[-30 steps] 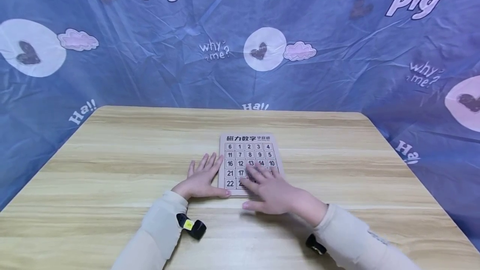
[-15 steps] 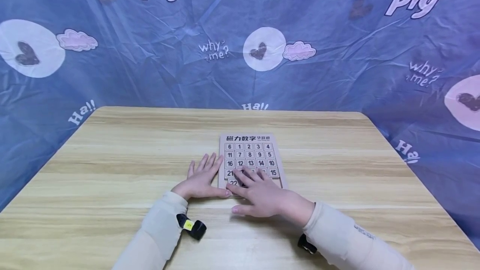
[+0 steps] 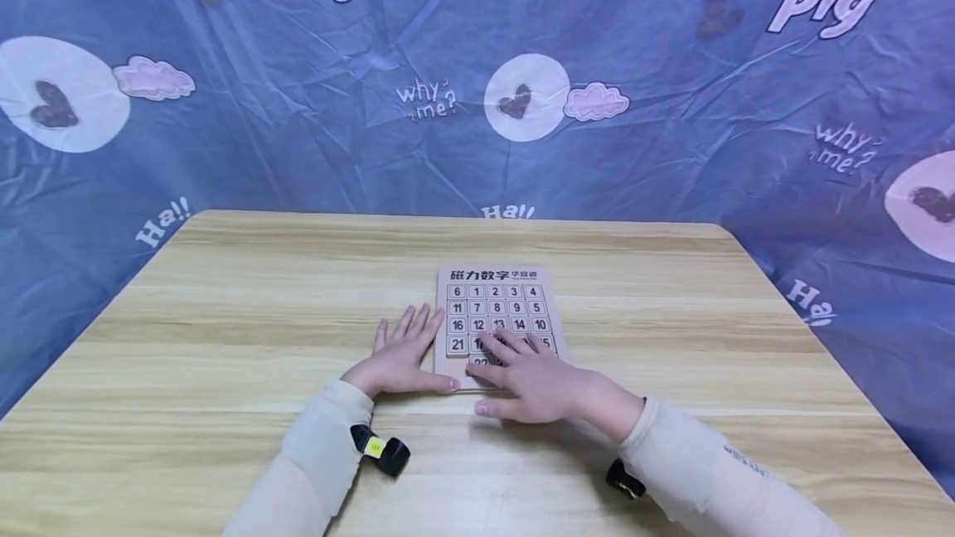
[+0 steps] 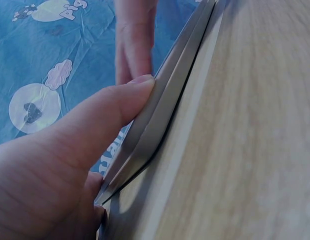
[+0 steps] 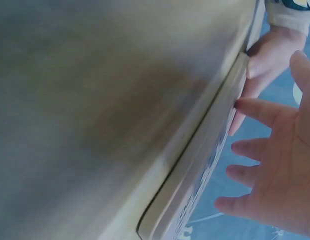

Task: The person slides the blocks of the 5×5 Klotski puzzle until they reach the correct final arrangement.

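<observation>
A number sliding puzzle (image 3: pixel 494 276) lies flat on the table, its numbered tiles in rows under a printed title. At its bottom left is a vacant cell, with the partly covered 22 tile (image 3: pixel 480 363) just right of it. My left hand (image 3: pixel 400 361) rests along the puzzle's left side with straight fingers; its thumb (image 4: pixel 102 112) presses the near rim at the corner. Spread over the lower right tiles is my right hand (image 3: pixel 540 384), its index fingertip at the 22 tile. Its other fingers (image 5: pixel 247 175) are straight, and it hides several tiles.
The wood-grain table (image 3: pixel 298 272) extends around the puzzle on all sides. Behind it hangs a blue printed cloth (image 3: pixel 336 147), which also wraps both sides. Each sleeve carries a small black wrist camera (image 3: pixel 388 454).
The 22 tile has slid right from the bottom-left corner, leaving that cell vacant. My right hand moved left, then back right with the tile. My left hand stayed put.
</observation>
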Demonstrator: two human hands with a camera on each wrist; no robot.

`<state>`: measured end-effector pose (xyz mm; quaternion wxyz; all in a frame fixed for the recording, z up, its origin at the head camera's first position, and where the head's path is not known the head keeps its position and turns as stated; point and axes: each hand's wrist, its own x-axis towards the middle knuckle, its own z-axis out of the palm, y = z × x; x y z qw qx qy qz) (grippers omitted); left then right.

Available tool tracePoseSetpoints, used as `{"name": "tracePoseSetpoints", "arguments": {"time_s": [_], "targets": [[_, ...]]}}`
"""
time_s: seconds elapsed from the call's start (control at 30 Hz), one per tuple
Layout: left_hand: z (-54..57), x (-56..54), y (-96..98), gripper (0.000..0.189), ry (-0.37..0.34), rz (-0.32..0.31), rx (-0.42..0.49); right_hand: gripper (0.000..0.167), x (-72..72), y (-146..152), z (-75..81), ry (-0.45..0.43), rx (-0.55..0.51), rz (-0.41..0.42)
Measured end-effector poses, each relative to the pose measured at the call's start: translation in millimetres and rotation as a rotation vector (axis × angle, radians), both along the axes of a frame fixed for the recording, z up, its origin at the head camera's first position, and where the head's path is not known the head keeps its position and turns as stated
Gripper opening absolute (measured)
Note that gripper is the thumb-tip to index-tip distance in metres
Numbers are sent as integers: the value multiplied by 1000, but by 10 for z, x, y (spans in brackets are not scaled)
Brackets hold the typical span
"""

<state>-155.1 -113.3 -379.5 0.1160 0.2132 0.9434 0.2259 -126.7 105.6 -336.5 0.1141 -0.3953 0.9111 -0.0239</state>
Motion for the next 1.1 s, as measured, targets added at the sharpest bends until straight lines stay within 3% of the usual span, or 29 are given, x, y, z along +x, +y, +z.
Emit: {"name": "tracePoseSetpoints", "arguments": {"time_s": [0.37, 0.53, 0.73, 1.1], "targets": [[14, 8, 5, 105, -1, -3, -9, 70, -548, -197, -63, -16, 17, -215], [11, 4, 9, 104, -7, -5, -4, 70, -707, -279, -101, -10, 34, -277], [10, 1, 13, 104, -16, 1, 0, 70, -738, -334, -78, 3, 62, -298], [11, 9, 7, 105, -8, 3, -7, 72, -594, -331, -87, 52, 120, -240]]}}
